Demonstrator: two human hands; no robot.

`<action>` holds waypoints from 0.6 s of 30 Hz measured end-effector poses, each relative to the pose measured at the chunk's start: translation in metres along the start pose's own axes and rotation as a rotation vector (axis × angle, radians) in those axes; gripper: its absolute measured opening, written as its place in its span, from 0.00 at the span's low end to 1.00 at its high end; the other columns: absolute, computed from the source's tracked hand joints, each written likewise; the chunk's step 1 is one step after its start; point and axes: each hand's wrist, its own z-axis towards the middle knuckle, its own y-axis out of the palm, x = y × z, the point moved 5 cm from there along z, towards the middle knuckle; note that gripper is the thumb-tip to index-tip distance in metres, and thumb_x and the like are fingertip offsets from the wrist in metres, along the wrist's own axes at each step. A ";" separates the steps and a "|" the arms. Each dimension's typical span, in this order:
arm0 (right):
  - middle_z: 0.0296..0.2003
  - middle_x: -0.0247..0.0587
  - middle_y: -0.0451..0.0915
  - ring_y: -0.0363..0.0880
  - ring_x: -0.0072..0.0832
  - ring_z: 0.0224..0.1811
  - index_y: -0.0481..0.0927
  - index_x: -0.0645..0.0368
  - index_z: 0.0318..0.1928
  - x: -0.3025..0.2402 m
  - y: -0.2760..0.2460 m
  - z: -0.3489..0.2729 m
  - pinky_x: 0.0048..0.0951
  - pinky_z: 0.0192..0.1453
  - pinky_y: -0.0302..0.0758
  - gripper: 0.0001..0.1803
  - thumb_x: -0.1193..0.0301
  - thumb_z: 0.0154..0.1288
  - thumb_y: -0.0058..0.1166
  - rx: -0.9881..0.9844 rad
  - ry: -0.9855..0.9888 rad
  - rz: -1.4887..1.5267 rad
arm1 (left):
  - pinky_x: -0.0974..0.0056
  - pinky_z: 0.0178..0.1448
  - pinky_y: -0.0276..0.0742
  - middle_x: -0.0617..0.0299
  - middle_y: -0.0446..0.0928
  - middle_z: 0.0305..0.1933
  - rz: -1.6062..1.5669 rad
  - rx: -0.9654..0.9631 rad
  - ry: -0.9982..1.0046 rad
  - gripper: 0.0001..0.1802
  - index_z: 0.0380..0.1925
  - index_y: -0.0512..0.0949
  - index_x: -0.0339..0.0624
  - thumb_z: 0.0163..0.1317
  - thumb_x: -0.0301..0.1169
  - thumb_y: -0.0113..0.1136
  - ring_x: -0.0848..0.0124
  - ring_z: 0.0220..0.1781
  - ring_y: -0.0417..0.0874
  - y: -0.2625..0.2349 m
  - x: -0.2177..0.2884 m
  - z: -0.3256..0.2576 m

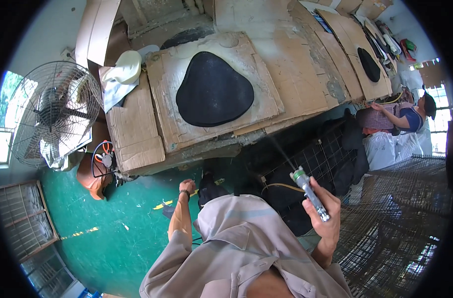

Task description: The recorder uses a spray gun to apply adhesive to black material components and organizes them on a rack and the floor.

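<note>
- I have the front edge of the cardboard-covered bench (298,84) beyond both hands, with green floor (97,248) stretching to the left.
- A dark mesh rack (395,218) borders my right side.
- The black rounded pad (215,89) lies flat on a cardboard sheet (266,97), within its edges.
- My right hand (327,211) wraps around a silver spray gun (312,194), a faint streak of mist (285,155) off its tip.
- My left hand (187,186) is loosely curled, apart from the bench; I can't tell whether it holds anything.

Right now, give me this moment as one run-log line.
right hand: holding silver spray gun, spraying | left hand: no visible object held | black pad: lying on cardboard
</note>
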 end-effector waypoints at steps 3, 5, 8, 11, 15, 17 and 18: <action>0.38 0.50 0.84 0.83 0.33 0.34 0.77 0.69 0.63 -0.009 0.012 -0.001 0.29 0.40 0.79 0.31 0.79 0.56 0.65 -0.155 0.016 0.072 | 0.54 0.40 0.82 0.63 0.85 0.37 0.120 -0.006 0.058 0.17 0.54 0.80 0.46 0.66 0.32 0.60 0.66 0.35 0.88 0.016 0.027 0.004; 0.37 0.49 0.83 0.83 0.32 0.33 0.76 0.69 0.64 -0.017 0.027 0.008 0.27 0.40 0.78 0.32 0.81 0.55 0.65 -0.181 -0.022 0.144 | 0.55 0.39 0.82 0.63 0.85 0.36 0.153 -0.006 0.059 0.17 0.55 0.80 0.46 0.66 0.32 0.59 0.67 0.35 0.88 0.022 0.040 -0.004; 0.37 0.48 0.83 0.83 0.31 0.33 0.76 0.68 0.64 -0.026 0.037 0.029 0.26 0.40 0.78 0.32 0.82 0.56 0.64 -0.148 -0.089 0.129 | 0.56 0.37 0.81 0.64 0.85 0.36 0.166 -0.007 0.057 0.18 0.56 0.80 0.46 0.66 0.32 0.59 0.69 0.34 0.87 0.023 0.047 -0.014; 0.38 0.47 0.83 0.83 0.31 0.35 0.76 0.68 0.64 -0.026 0.039 0.047 0.28 0.41 0.79 0.31 0.81 0.57 0.63 -0.061 -0.138 0.075 | 0.56 0.37 0.82 0.64 0.85 0.36 0.145 -0.006 0.056 0.18 0.55 0.80 0.46 0.64 0.30 0.59 0.69 0.34 0.87 0.017 0.044 -0.020; 0.40 0.49 0.84 0.83 0.33 0.37 0.75 0.67 0.65 -0.022 0.036 0.057 0.29 0.44 0.79 0.29 0.79 0.61 0.64 0.019 -0.143 0.046 | 0.53 0.41 0.83 0.63 0.85 0.36 0.093 0.012 0.011 0.18 0.54 0.81 0.46 0.62 0.29 0.61 0.65 0.35 0.88 0.002 0.020 -0.023; 0.41 0.51 0.84 0.85 0.35 0.38 0.75 0.68 0.64 -0.015 0.033 0.054 0.30 0.45 0.79 0.29 0.79 0.61 0.63 0.046 -0.123 0.038 | 0.50 0.37 0.84 0.61 0.84 0.33 0.032 0.064 -0.025 0.13 0.44 0.85 0.45 0.58 0.28 0.63 0.64 0.30 0.86 -0.006 0.006 -0.023; 0.41 0.51 0.84 0.85 0.35 0.38 0.75 0.68 0.64 -0.013 0.032 0.053 0.30 0.45 0.79 0.29 0.79 0.61 0.63 0.039 -0.127 0.043 | 0.49 0.36 0.83 0.61 0.84 0.32 -0.022 0.076 -0.057 0.13 0.45 0.85 0.46 0.59 0.28 0.63 0.64 0.30 0.86 -0.012 -0.003 -0.022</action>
